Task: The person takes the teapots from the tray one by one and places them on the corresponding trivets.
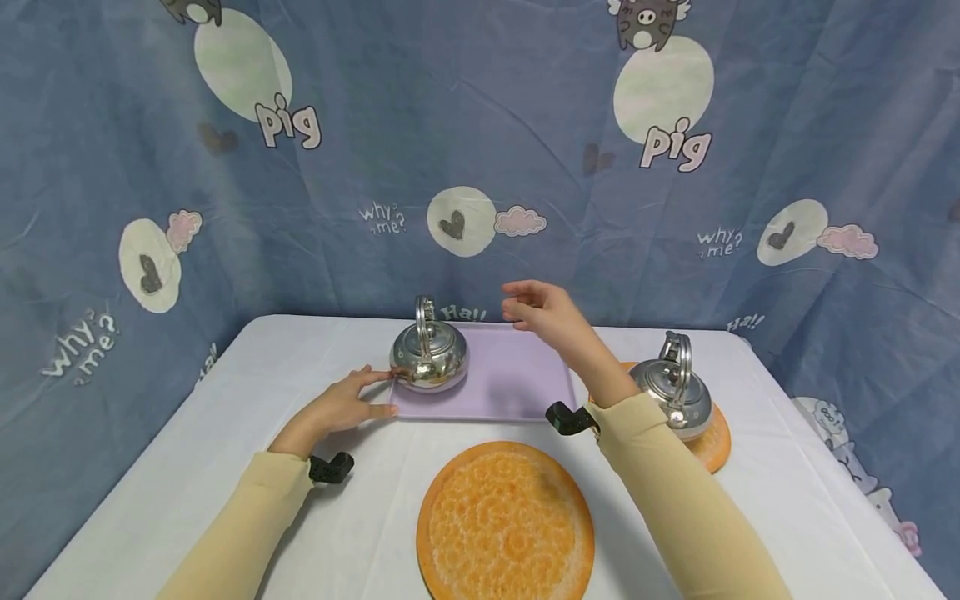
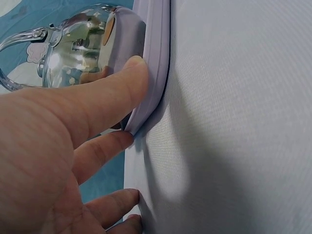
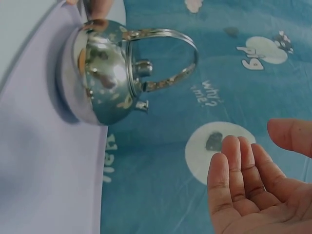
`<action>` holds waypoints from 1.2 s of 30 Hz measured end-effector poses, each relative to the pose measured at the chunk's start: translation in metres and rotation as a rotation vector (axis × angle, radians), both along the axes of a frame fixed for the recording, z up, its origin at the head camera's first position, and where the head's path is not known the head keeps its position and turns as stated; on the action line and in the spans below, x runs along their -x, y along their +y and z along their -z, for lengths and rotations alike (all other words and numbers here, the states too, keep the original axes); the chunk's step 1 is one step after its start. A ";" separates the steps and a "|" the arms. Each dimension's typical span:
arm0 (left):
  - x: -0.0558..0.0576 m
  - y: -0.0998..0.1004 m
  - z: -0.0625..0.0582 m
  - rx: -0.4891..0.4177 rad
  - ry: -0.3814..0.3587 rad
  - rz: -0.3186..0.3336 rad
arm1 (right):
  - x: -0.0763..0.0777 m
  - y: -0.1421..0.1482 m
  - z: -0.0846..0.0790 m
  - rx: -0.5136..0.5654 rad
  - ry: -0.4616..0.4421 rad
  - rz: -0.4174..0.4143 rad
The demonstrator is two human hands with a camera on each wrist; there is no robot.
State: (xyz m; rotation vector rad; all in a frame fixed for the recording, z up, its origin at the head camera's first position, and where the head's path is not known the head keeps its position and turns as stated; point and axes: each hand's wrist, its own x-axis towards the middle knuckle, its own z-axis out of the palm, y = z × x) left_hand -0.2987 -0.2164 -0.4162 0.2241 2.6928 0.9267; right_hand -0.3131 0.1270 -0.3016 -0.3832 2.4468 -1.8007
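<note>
My left hand (image 1: 337,408) is at the front left corner of a lilac tray (image 1: 517,367). In the left wrist view, the thumb (image 2: 134,70) lies over the tray rim and the index finger touches the corner's outer side, pinching it. A shiny steel kettle (image 1: 429,358) stands upright on the tray's left part, handle up, close to those fingers. My right hand (image 1: 543,312) is raised above the tray's right side, fingers loosely bent and holding nothing. In the right wrist view, its palm (image 3: 258,195) is apart from the kettle (image 3: 105,73).
To the right, a second steel kettle (image 1: 675,392) stands on a round orange mat (image 1: 716,442), partly behind my right forearm. Another round orange mat (image 1: 506,525) lies in front of the tray on the white tablecloth (image 1: 360,517). A blue printed curtain (image 1: 375,150) hangs behind the table.
</note>
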 end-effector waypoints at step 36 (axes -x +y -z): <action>0.001 -0.002 0.002 0.019 0.019 0.017 | 0.016 -0.055 0.005 0.043 -0.056 -0.073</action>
